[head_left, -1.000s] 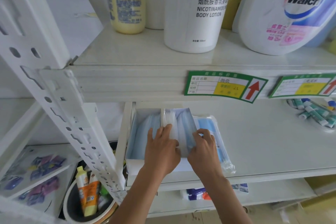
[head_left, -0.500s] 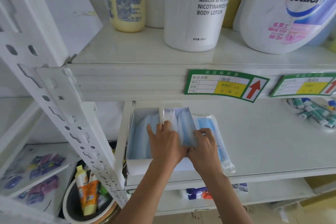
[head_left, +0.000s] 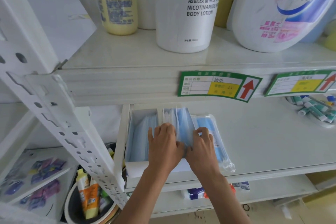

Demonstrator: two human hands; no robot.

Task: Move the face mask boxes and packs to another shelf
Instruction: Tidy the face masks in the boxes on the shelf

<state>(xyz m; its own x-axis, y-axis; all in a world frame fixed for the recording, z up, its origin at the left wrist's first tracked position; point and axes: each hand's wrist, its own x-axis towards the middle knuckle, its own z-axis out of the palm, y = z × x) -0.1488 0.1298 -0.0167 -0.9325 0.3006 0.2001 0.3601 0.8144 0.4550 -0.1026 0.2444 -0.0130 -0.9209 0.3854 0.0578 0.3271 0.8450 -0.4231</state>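
Item, middle shelf [head_left: 254, 143]: your left hand [head_left: 164, 146] and right hand [head_left: 201, 148], fingers curled and clamped on the upright mask stack [head_left: 182, 123] in the open white box [head_left: 141, 167], grasp step; next, likely lift clear beside the wrapped pack [head_left: 216, 142].

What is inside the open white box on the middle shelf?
The white box holds blue face masks stacked on edge. The left hand and right hand cover the right part, hiding what lies beneath.
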